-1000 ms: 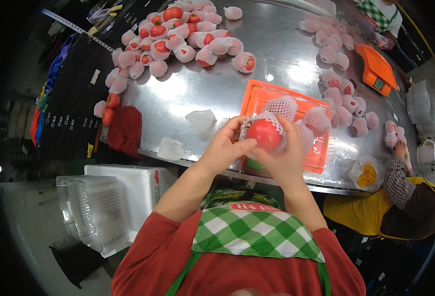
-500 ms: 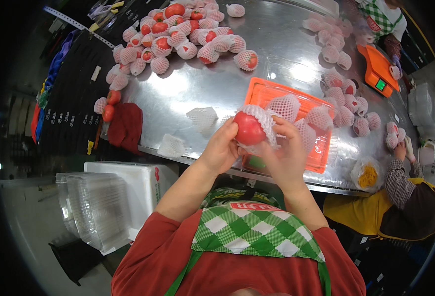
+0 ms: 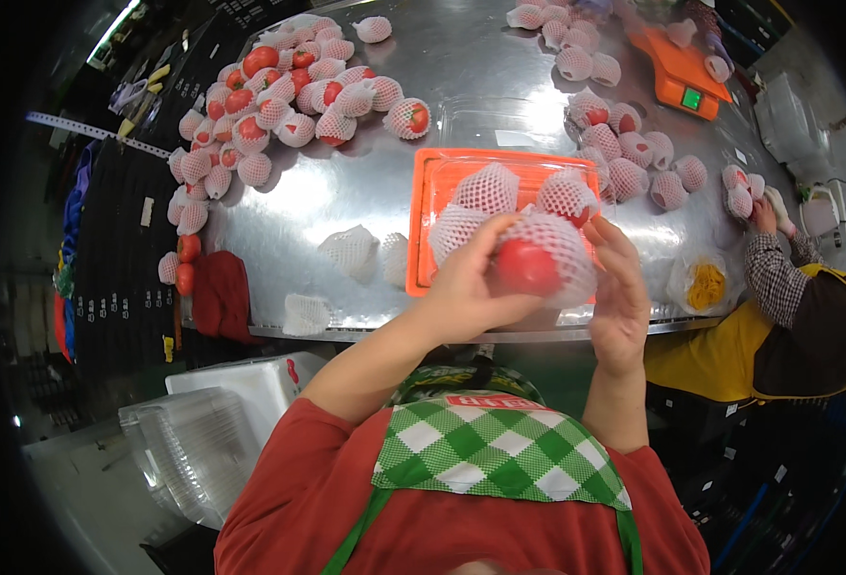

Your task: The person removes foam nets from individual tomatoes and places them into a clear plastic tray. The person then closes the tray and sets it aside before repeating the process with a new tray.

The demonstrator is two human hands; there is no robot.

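Note:
My left hand [image 3: 475, 283] is closed round a red tomato [image 3: 526, 268] partly covered by a white foam net sleeve [image 3: 565, 244]; its lower left face is bare. At the sleeve's right side, my right hand [image 3: 621, 297] has its fingers apart and slightly bent; whether a fingertip touches the net cannot be made out. Behind both hands stands an orange scale [image 3: 424, 187]. Several netted tomatoes rest on it, among them one netted tomato [image 3: 487, 189] at the back left, apparently in a clear plastic tray that the hands partly hide.
Loose foam nets [image 3: 351, 251] lie left of the scale on the metal table [image 3: 312, 201]. A heap of tomatoes [image 3: 279, 105] covers the back left. Netted tomatoes [image 3: 629, 177] and another orange scale [image 3: 686, 72] stand right. A co-worker's sleeve [image 3: 776, 278] reaches in at right.
The whole view has shifted. My right hand has moved off the tomato and opened, while my left hand keeps it. The tomato has turned and now hangs before the scale's right half.

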